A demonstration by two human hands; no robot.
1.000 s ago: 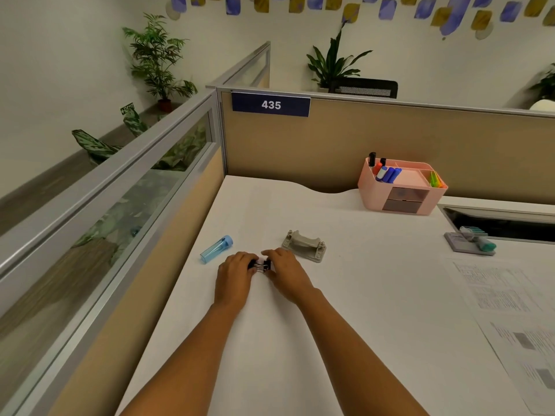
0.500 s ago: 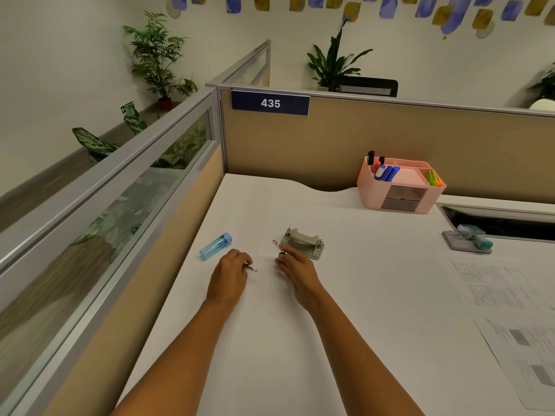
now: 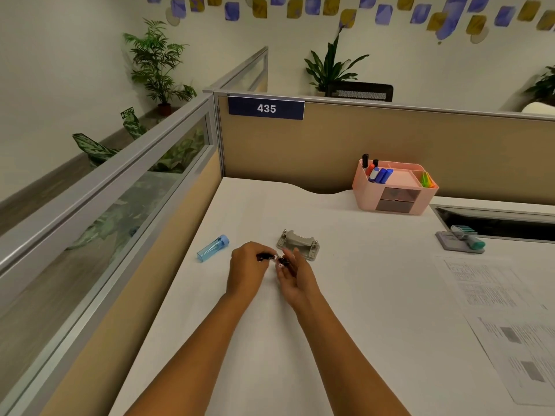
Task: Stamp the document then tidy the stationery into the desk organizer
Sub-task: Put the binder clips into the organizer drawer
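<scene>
My left hand (image 3: pixel 246 270) pinches a small black binder clip (image 3: pixel 264 257) just above the white desk. My right hand (image 3: pixel 295 276) is turned palm up beside it, with another black binder clip (image 3: pixel 282 261) resting on its fingers. A grey hole punch (image 3: pixel 298 244) sits just behind my hands. The pink desk organizer (image 3: pixel 395 187) stands at the back against the partition, with markers and highlighters in it. A stamp (image 3: pixel 467 238) lies on its grey pad (image 3: pixel 456 243) at the right. The printed documents (image 3: pixel 486 283) lie at the right edge.
A clear blue tube (image 3: pixel 212 248) lies on the desk left of my hands. Partition walls close the desk on the left and back. A dark recessed slot (image 3: pixel 495 223) runs along the right rear of the desk.
My hands parted, each with a clip, then came back together. My right hand has turned palm up with a clip on it, and my left hand has lifted its clip.
</scene>
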